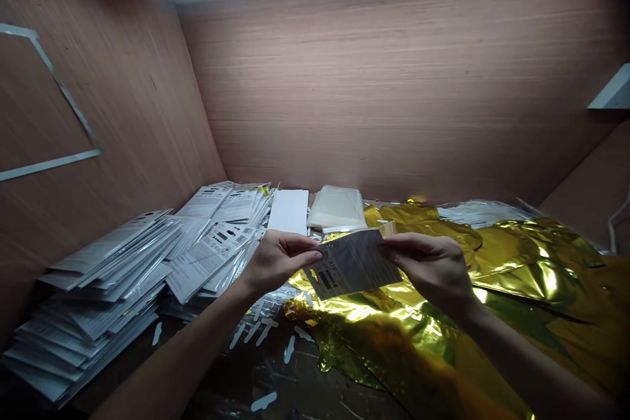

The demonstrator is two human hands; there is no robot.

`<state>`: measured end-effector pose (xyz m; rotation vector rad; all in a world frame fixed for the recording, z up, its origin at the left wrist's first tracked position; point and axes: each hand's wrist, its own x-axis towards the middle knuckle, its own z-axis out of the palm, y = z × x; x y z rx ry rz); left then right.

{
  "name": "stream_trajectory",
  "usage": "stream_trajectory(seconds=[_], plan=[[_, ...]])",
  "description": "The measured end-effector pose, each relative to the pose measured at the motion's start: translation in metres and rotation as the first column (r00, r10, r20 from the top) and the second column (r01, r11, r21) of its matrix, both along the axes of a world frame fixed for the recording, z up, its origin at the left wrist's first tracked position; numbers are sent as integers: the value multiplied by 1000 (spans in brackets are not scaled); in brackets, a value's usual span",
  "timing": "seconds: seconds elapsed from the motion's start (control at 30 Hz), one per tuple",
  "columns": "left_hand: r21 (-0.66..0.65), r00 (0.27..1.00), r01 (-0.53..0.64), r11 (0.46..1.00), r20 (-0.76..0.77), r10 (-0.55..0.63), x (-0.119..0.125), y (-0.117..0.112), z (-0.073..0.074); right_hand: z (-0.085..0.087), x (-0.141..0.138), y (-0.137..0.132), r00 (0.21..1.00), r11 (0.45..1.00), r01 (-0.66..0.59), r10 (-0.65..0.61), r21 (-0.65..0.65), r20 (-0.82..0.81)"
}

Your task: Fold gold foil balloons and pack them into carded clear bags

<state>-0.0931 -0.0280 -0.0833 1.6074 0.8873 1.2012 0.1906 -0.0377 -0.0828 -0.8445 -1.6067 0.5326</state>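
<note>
Above gold foil, hands pinching packet edges

Entry: you can read no word, brand or number with certainty here. The printed packet between your left hand and right hand shows rows of fine print, a block of dark bars at its lower left, and a short bold mark above that block (letters too blurred to confirm). The top packet on the nearer stack carries small print, black bars and a small red mark, all illegible. The packets in the left pile show dark strips along their edges, also unreadable.
</note>
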Motion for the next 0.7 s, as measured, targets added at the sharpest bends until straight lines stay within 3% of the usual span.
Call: stream_trajectory(seconds=[0.17, 0.57, 0.63, 0.7], plan=[[-86, 994, 106, 991, -21, -108, 7, -5, -1, 3, 0, -2, 994, 994, -79, 84, -77, 73], [-230, 990, 140, 963, 0, -144, 11, -6, 0, 14, 0, -5, 974, 937, -117, 174, -328, 149], [-292, 979, 200, 935, 86, -183, 4, -3, 4, 16, -2, -6, 984, 916, -125, 164, -382, 69], [-322, 933, 311, 894, 280, -224, -2, 0, 7, 17, -3, -4, 991, 898, -131, 110, -421, -75]])
